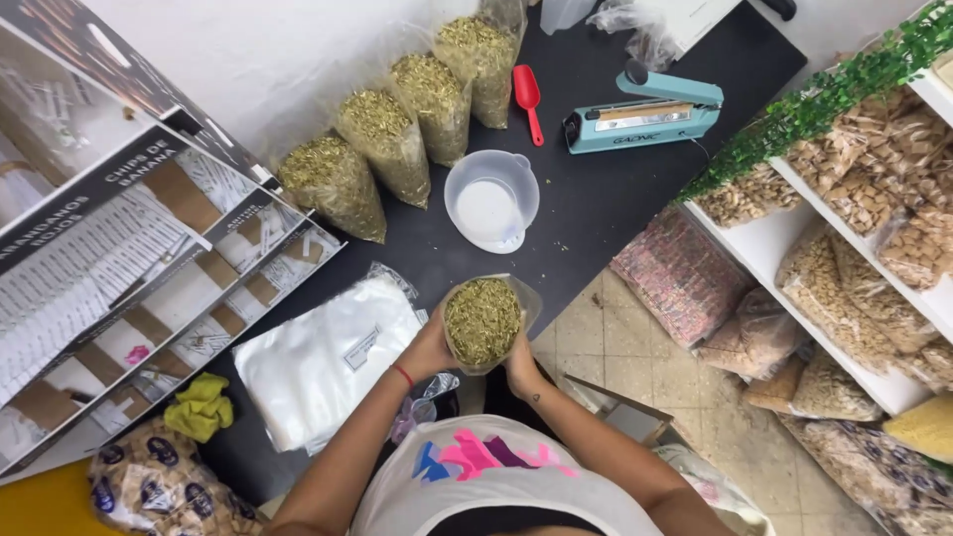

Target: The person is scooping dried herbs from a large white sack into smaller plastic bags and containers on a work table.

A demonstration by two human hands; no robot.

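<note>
While both hands, left hand (429, 349) and right hand (520, 365), clasp the open herb bag (482, 321) above the table edge (586, 213), filling appears finished; sealing likely needs the sealer (645, 111).

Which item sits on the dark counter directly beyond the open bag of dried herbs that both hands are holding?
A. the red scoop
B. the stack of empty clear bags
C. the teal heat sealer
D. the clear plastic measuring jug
D: the clear plastic measuring jug stands just beyond the open bag of dried herbs, which the left hand and right hand cup from either side.
</note>
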